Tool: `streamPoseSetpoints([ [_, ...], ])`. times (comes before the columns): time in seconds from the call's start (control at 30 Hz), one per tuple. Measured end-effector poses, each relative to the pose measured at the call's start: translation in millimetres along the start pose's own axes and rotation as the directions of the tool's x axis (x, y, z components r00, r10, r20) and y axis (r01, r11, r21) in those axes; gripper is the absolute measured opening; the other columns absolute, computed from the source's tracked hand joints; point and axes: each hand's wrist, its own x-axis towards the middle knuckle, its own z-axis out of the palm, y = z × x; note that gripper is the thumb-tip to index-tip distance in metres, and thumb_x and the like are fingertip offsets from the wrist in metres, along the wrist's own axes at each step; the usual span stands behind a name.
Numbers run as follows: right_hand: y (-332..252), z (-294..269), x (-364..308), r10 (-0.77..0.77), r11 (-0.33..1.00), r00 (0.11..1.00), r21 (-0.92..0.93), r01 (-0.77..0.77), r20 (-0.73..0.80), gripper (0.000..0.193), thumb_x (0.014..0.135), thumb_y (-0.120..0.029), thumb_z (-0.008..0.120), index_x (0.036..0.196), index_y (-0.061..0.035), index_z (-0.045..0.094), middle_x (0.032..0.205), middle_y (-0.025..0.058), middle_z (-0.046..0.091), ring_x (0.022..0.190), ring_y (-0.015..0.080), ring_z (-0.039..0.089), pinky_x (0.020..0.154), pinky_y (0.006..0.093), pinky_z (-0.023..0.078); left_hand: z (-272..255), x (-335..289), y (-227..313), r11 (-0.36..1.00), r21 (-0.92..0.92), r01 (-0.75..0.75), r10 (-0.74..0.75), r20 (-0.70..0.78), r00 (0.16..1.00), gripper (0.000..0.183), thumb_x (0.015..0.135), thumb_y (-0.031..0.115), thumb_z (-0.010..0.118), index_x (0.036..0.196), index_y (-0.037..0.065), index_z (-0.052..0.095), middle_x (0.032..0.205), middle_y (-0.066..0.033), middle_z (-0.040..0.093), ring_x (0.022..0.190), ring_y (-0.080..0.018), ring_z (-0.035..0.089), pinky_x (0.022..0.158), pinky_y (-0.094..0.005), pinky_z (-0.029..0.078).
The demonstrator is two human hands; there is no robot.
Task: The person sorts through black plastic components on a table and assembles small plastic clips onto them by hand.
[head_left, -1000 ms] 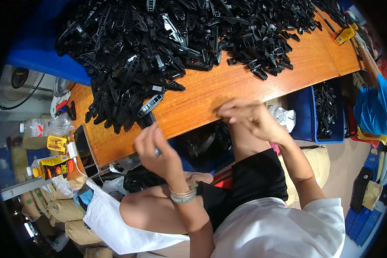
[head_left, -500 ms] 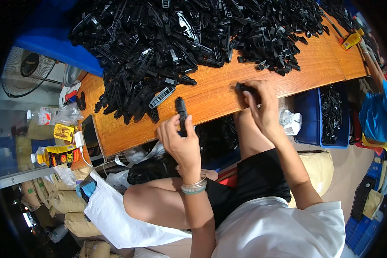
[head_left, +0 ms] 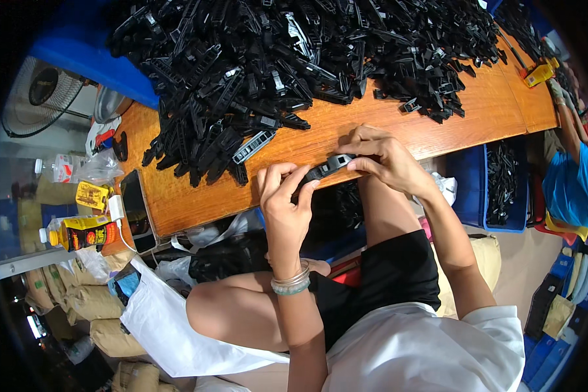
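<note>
Above the near edge of the wooden table, a small black plastic part is held between my two hands. Thumb and fingers of my left hand pinch its left end. My right hand grips the other end, where a rounded greyish piece with an opening shows; whether that is a separate piece I cannot tell. A large heap of similar black plastic parts covers the table beyond my hands. One ribbed grey-black part lies at the heap's near edge.
A blue bin with black parts stands below the table at right. At left are a phone, a yellow-labelled bottle, a plastic bag and a fan. Another person's hand is by a yellow object at far right.
My hands have come together. The black part in my left hand has tilted from upright toward level, and my right hand has moved left and down to meet it.
</note>
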Motion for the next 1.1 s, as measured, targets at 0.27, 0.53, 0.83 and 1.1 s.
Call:
streamPoseSetpoints([
  [0.27, -8, 16, 10, -0.195, 0.974, 0.981, -0.117, 0.192, -0.012, 0.028, 0.076, -0.01, 0.072, 0.101, 0.0001, 0.07, 0.094, 0.013, 0.059, 0.093, 0.0317, 0.056, 0.084, 0.0412, 0.045, -1, 6, 0, 0.999, 0.011, -0.043, 0.042, 0.074, 0.996, 0.031, 0.066, 0.0, 0.077, 0.096, -0.002, 0.071, 0.089, -0.0086, 0.06, 0.086, -0.0236, 0.053, 0.077, -0.0342, 0.045],
  [0.53, -9, -5, -32, -0.035, 0.997, 0.961, -0.078, 0.014, -0.273, 0.053, 0.063, 0.017, 0.051, 0.111, 0.0011, 0.066, 0.107, 0.0171, 0.06, 0.101, 0.035, 0.06, 0.088, 0.0366, 0.049, -25, 16, -2, 0.997, -0.079, -0.005, 0.005, -0.002, 1.0, 0.041, 0.069, 0.006, 0.079, 0.106, -0.003, 0.066, 0.103, -0.014, 0.061, 0.096, -0.0274, 0.059, 0.082, -0.0348, 0.047],
  [0.83, 42, -47, -19, -0.376, 0.535, 0.772, -0.801, -0.27, -0.512, 0.019, 0.074, -0.007, 0.066, 0.092, -0.0074, 0.066, 0.108, 0.0073, 0.059, 0.095, 0.027, 0.053, 0.077, 0.0387, 0.04, -22, 49, -10, 0.729, 0.668, -0.152, 0.145, 0.066, 0.987, 0.029, 0.074, 0.0, 0.065, 0.103, -0.002, 0.062, 0.101, -0.0131, 0.056, 0.1, -0.0308, 0.052, 0.087, -0.0404, 0.041],
  [1.1, 9, 9, -9, -0.088, 0.994, 0.873, -0.096, 0.047, -0.481, 0.029, 0.077, 0.002, 0.067, 0.106, 0.0, 0.06, 0.103, 0.0155, 0.058, 0.09, 0.0319, 0.06, 0.079, 0.036, 0.049, 13, 22, 17, 0.998, -0.055, 0.037, -0.042, -0.094, 0.995, 0.025, 0.079, -0.004, 0.068, 0.1, -0.001, 0.055, 0.093, -0.0101, 0.062, 0.066, -0.0134, 0.059, 0.063, -0.0273, 0.048],
])
